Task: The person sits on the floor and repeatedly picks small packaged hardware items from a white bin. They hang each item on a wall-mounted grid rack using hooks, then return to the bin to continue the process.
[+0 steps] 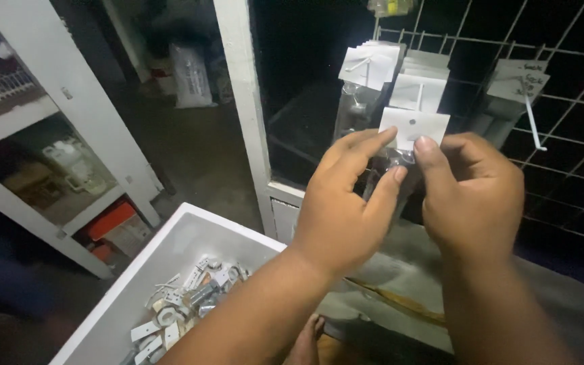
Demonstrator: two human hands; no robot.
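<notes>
Left hand and right hand both pinching a small packet with a white card top, right against the wire rack — more packets hanging above it, white box of metal parts down-left of the rack.

Dim room. White shelving fills the left of the frame, a white post stands at centre, a wire grid hangs at right, dark floor behind.

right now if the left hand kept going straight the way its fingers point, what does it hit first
Probably the packets already hanging on the wire grid panel, just beyond the small carded packet that the left hand and right hand hold; depth is hard to judge.
</notes>
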